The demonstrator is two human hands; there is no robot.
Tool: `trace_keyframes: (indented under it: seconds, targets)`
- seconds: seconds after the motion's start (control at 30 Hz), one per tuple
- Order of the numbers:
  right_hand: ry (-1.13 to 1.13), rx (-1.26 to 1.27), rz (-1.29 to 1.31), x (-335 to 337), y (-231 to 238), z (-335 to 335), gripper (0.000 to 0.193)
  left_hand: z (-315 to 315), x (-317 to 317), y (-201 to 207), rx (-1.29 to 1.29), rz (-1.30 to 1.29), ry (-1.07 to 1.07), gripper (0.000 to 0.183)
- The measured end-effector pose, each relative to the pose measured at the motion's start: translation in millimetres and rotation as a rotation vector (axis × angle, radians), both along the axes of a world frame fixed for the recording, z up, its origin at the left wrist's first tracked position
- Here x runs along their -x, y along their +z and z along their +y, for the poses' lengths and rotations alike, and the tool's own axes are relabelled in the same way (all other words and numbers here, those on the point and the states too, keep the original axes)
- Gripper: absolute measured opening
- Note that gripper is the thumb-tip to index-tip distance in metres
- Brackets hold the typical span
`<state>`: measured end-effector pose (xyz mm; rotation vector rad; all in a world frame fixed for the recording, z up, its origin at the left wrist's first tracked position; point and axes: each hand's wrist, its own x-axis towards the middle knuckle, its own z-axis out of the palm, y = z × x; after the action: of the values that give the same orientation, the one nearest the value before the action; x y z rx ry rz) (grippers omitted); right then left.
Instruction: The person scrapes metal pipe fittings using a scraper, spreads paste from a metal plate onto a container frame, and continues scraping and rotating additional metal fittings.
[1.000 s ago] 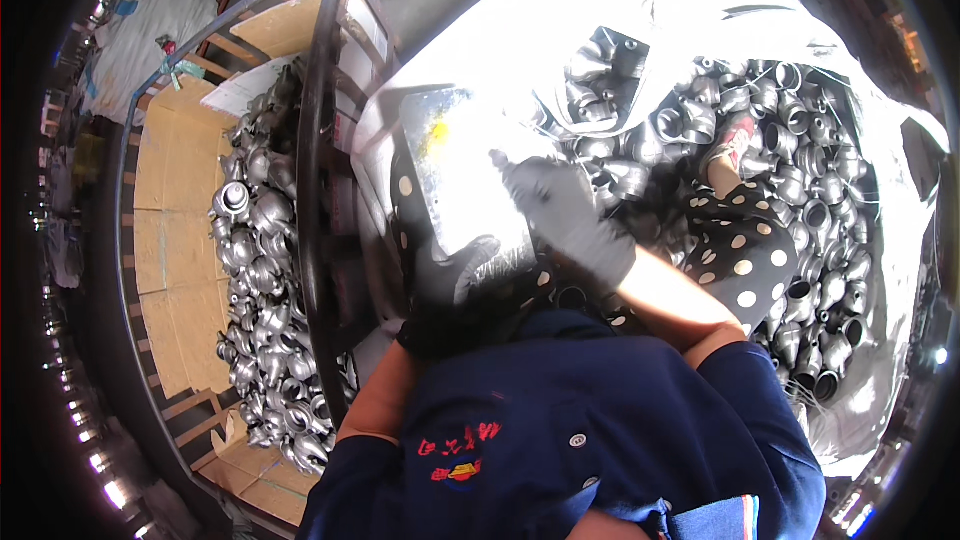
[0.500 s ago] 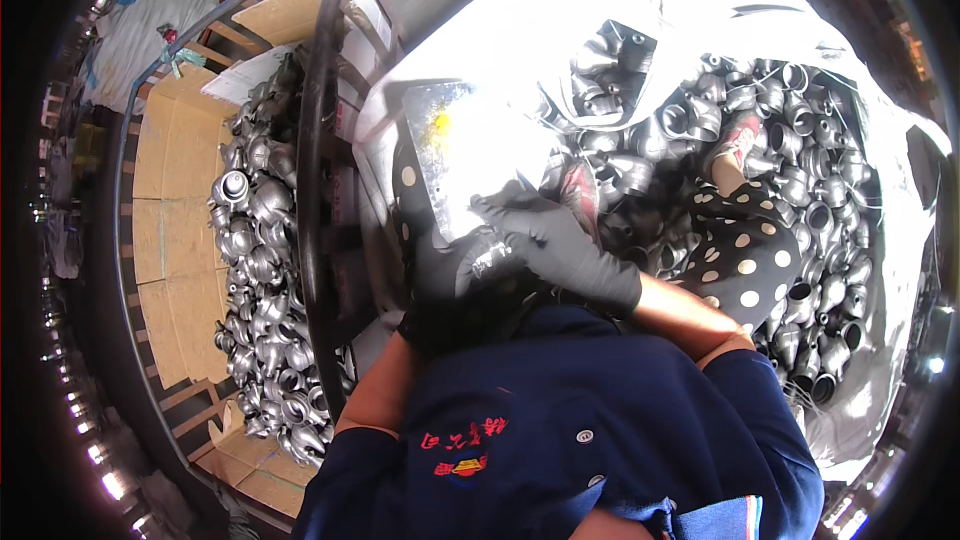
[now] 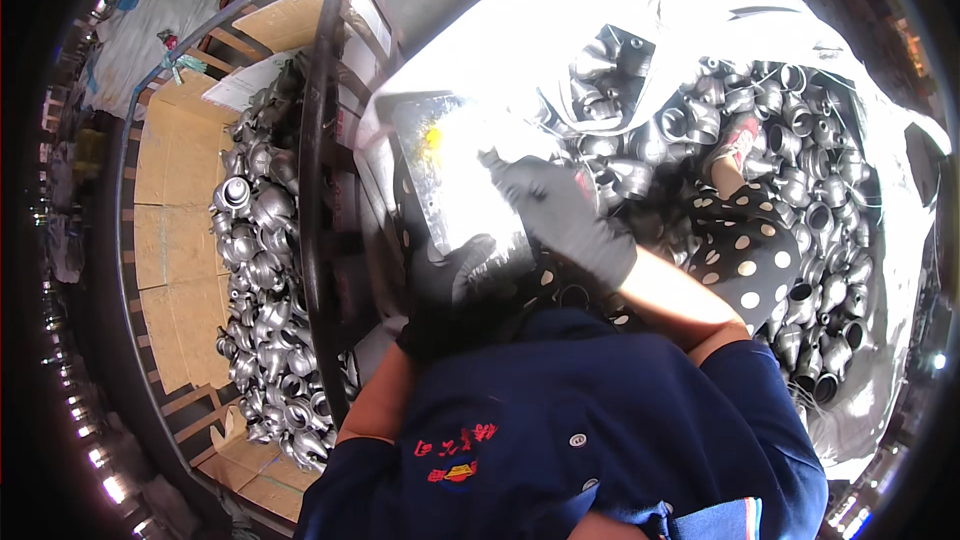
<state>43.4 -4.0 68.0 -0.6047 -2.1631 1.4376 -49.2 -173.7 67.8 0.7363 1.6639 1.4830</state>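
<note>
Flat panel [image 3: 460,188], in front of the person, left of centre: grey, shiny, roughly rectangular, scuffed and speckled, yellow patch [image 3: 432,144] toward its far left corner. Sun glare washes out the far right part. Long axis runs far to near, far end leaning left, near end angled right toward the torso. Left hand [image 3: 458,268], dark-gloved, at the near end; its grip in shadow, cannot tell if clamped. Right hand [image 3: 552,202], grey-gloved, over the right side, fingers bunched and blurred; cannot tell if its grip holds anything. Right: white sack [image 3: 865,410] of dark metal fittings [image 3: 790,165]. Left: metal-framed crate [image 3: 318,140], cardboard-lined, more fittings inside.
</note>
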Motion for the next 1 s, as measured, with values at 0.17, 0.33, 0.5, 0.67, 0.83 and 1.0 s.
trace_keyframes:
  seconds: [0.17,0.33,0.5,0.67,0.83,1.0]
  targets:
    - [0.012,0.136,-0.2,-0.5,-19.6,-1.6,0.021,-7.3,5.6,-5.5,-0.201,0.819,-0.229,0.022]
    - [0.065,-0.048,-0.156,5.0,-34.3,2.7,0.026,-9.9,0.2,-6.4,0.003,0.226,-0.041,0.024]
    - [0.006,0.088,-0.213,15.7,-39.6,17.0,0.024,-10.9,-5.2,2.4,0.02,0.43,-0.101,0.026]
    - [-0.03,0.451,-0.117,16.9,-25.2,23.5,0.033,-7.7,-6.0,8.6,0.041,0.273,-0.064,0.026]
    - [0.151,0.088,-0.368,-1.6,-24.6,4.4,0.021,-7.3,-0.6,9.5,-0.092,0.683,-0.143,0.025]
    - [-0.117,0.648,-0.011,-14.5,-23.6,6.3,0.029,-7.5,-3.5,-8.3,0.07,-0.16,0.05,0.025]
